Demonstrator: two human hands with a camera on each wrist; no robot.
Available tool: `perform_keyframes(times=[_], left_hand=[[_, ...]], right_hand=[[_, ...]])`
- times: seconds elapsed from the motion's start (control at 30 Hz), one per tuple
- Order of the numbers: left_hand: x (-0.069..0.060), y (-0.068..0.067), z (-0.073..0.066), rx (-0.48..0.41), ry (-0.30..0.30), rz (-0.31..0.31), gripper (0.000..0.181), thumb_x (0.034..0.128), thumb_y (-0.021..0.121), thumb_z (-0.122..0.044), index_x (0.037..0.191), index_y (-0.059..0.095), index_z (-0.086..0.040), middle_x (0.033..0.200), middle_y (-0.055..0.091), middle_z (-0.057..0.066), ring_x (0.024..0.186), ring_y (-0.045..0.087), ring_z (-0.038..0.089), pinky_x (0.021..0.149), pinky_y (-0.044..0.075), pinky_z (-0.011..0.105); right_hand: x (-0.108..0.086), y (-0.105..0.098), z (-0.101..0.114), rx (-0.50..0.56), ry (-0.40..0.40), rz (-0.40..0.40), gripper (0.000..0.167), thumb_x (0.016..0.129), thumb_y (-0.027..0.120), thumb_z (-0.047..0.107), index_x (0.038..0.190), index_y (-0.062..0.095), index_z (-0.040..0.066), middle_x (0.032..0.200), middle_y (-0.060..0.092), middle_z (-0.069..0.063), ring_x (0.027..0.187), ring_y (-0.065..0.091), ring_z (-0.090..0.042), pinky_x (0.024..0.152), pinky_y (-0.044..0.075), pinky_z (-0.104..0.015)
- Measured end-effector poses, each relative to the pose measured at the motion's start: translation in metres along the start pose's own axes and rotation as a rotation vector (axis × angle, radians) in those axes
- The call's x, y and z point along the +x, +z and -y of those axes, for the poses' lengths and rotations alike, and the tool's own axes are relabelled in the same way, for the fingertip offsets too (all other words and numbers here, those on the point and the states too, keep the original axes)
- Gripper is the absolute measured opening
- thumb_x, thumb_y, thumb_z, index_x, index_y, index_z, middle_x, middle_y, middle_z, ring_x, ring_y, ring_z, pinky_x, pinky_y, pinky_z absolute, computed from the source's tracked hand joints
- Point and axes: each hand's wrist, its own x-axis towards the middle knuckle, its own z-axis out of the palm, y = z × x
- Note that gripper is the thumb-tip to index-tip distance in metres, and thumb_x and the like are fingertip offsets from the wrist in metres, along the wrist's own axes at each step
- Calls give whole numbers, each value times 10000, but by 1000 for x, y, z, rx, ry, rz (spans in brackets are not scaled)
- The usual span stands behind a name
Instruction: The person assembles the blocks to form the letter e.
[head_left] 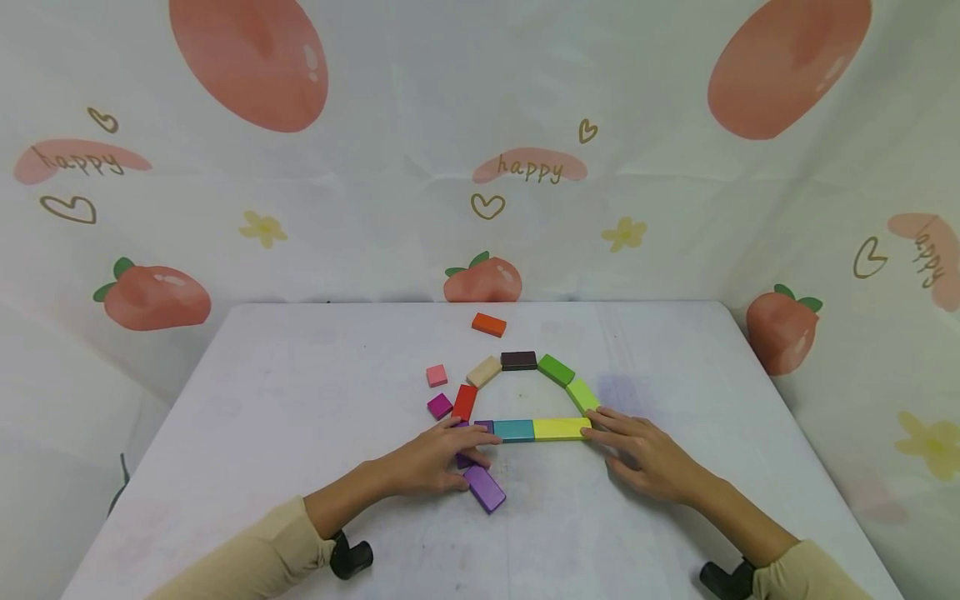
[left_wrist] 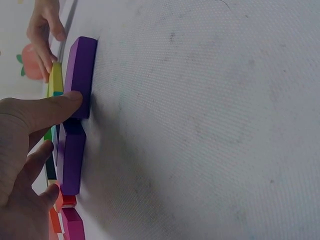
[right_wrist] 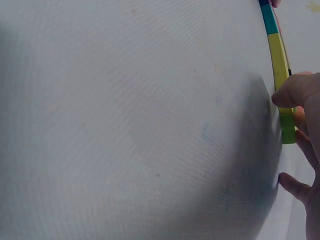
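Observation:
Coloured blocks form a half ring closed by a straight row. In the row lie a yellow block (head_left: 562, 429), a teal block (head_left: 513, 431) and a purple block partly covered by my left hand (head_left: 431, 460). That hand's fingers reach over the row's left end, and its thumb touches a lighter purple block (head_left: 486, 489), which lies slanted in front. Another dark purple block (left_wrist: 72, 155) sits under the hand. With relaxed fingers, my right hand (head_left: 652, 458) touches the row's right end, where the yellow block meets a light green block (head_left: 582, 397).
A red block (head_left: 465, 402), a beige block (head_left: 484, 372), a black block (head_left: 519, 361) and a green block (head_left: 557, 370) make up the arc. Outside it lie a pink block (head_left: 437, 376), a magenta block (head_left: 440, 407) and an orange block (head_left: 489, 325). A printed curtain (head_left: 390, 208) hangs behind the white table (head_left: 300, 392).

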Motion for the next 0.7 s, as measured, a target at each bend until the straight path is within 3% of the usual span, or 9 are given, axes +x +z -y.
perform_keyframes(times=[0.43,0.7], left_hand=[[0,-1,-4,40,14,-17,688,849,798,-133,1460,486,-185,1120,698,-179,1373,446,106,1184,196,547],[0,-1,-4,38,0,-13,688,854,795,-150,1463,480,-205,1120,694,-180,1292,523,62,1187,194,539]], right_hand=[[0,0,0,0,-8,-7,537,812,762,104,1335,652,161,1464,530,-88,1348,482,-312,945,504,-517],[-1,0,0,-3,-5,-5,539,809,767,107,1333,653,165,1465,529,-84,1352,479,-303,949,504,-518]])
